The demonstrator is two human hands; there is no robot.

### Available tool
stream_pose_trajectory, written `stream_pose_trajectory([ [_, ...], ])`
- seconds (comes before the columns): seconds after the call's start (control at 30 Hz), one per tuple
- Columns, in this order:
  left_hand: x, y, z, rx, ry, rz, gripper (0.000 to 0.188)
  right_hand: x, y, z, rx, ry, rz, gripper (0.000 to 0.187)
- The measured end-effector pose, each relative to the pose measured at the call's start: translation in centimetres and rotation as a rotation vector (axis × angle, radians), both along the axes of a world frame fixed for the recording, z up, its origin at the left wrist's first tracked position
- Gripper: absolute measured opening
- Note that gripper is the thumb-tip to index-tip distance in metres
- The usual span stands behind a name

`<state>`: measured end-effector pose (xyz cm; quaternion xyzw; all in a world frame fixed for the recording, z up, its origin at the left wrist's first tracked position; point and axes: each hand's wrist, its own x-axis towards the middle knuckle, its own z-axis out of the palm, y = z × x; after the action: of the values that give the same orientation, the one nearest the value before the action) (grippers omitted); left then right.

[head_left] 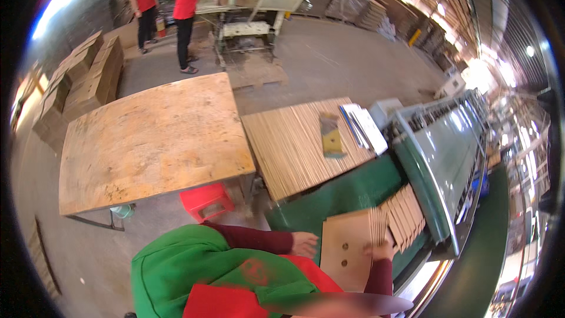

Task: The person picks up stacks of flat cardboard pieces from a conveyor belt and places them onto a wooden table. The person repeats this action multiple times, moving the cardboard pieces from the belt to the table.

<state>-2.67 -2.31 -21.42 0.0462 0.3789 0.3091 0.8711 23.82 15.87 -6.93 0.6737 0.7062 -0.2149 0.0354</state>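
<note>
A stack of flat brown cardboard sheets, the top one with two round holes, lies right in front of me on the green belt. Its right edges are fanned into steps. At that fanned edge my right hand has its fingers closed on the sheets, partly blurred. My left hand is held just left of the stack, apart from it, with loosely stretched fingers and nothing seen in them. Beyond the right hand, more cardboard sheets lean overlapped in a row against the machine.
A green machine runs along the right. Past the belt lies a big cardboard pile with a yellow block and papers on it. A wooden table and red stool stand left. Two people are further off.
</note>
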Motion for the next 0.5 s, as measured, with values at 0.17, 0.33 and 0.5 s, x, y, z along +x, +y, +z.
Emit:
stream_pose_trajectory([
  [0.17,-20.8,-13.9,-3.4,-0.128,0.019,0.727,0.039,-2.3,-2.9,0.6,0.104,-0.075,0.093,0.073],
  [0.33,-38.1,-32.6,-3.8,-0.118,0.099,1.498,0.035,-17.7,-7.5,10.3,0.237,-0.051,0.385,0.084],
  [0.5,-42.3,-43.9,-0.7,-0.125,0.245,2.143,0.035,-39.3,-14.3,15.3,0.704,0.259,1.048,0.072],
])
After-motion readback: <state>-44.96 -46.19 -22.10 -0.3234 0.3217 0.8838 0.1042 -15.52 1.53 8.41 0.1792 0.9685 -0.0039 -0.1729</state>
